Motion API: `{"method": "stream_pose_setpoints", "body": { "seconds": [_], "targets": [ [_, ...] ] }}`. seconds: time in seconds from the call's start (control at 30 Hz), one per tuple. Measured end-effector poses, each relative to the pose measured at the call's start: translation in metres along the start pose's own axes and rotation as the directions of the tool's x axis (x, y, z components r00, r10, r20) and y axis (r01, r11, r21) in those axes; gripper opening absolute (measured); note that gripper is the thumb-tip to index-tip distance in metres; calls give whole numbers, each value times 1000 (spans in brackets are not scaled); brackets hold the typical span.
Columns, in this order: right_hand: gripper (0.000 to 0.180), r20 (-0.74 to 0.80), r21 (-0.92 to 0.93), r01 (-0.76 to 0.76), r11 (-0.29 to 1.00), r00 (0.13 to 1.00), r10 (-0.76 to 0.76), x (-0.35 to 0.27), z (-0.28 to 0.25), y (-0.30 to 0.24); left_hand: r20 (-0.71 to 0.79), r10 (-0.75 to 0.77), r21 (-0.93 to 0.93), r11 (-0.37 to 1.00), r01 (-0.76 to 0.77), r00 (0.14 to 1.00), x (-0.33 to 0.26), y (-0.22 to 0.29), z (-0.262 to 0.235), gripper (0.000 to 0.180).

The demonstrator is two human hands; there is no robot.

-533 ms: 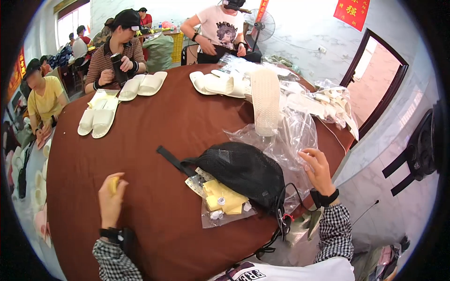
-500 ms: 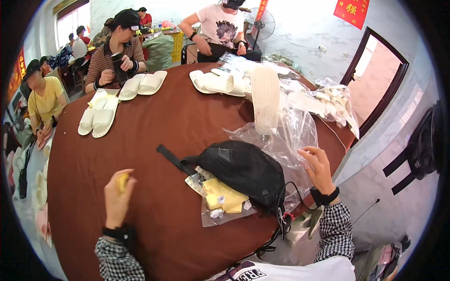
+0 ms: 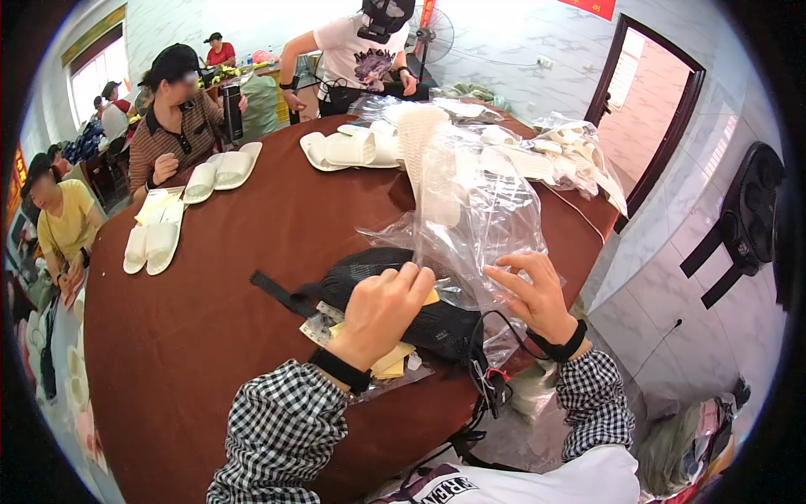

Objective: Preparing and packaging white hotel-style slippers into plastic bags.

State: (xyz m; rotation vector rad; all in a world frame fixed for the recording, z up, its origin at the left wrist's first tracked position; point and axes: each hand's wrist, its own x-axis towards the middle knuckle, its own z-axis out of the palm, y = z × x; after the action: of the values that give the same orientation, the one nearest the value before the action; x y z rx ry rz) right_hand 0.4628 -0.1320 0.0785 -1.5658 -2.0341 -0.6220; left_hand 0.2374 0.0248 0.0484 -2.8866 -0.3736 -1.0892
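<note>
My left hand (image 3: 382, 312) is closed, with the edge of a small yellow piece (image 3: 431, 297) showing by its fingers; its fingertips meet the edge of a clear plastic bag (image 3: 495, 214). On the bag's right side is my right hand (image 3: 536, 294), fingers apart and fingertips against the film. A white textured slipper sole (image 3: 421, 126) stands up at the bag, partly covered by it. Under my left hand lie a black mesh bag (image 3: 449, 329) and a packet of yellow slips (image 3: 393, 363), both partly hidden by my hand and wrist.
White slippers (image 3: 222, 172) lie along the far left of the brown table (image 3: 218, 294), more slippers (image 3: 348, 149) at the back. Plastic-wrapped white pieces (image 3: 571, 155) pile up at the far right. Black cables (image 3: 485, 382) hang at the near edge. Other people sit or stand around.
My left hand has moved right and forward, from bare table to the plastic bag's edge. The bag is raised more around the sole. A person at left has let one hand off a dark cylinder.
</note>
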Motion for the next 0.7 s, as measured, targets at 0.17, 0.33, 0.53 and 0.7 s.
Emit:
{"method": "stream_pose_setpoints", "body": {
  "seconds": [0.17, 0.33, 0.53, 0.7],
  "targets": [
    [50, 84, -289, 142, 947, 989, -123, -26, 0, 42, 29, 40, 57, 998, -42, 999, -1, -1, -3, 17],
    [45, 0, -400, 31, 916, 999, -34, -47, 9, 68, 126, 19, 20, 1000, -21, 992, -9, 2, -2, 16],
    [39, -200, -139, -351, 926, 926, 321, -81, 21, 93, 193, 18, -57, 998, -7, 981, -11, 13, 2, 15],
    [36, 29, 149, -596, 789, 800, 599, -111, 25, 106, 194, 167, -297, 949, -104, 967, -7, 34, 13, 17]
  ]
}}
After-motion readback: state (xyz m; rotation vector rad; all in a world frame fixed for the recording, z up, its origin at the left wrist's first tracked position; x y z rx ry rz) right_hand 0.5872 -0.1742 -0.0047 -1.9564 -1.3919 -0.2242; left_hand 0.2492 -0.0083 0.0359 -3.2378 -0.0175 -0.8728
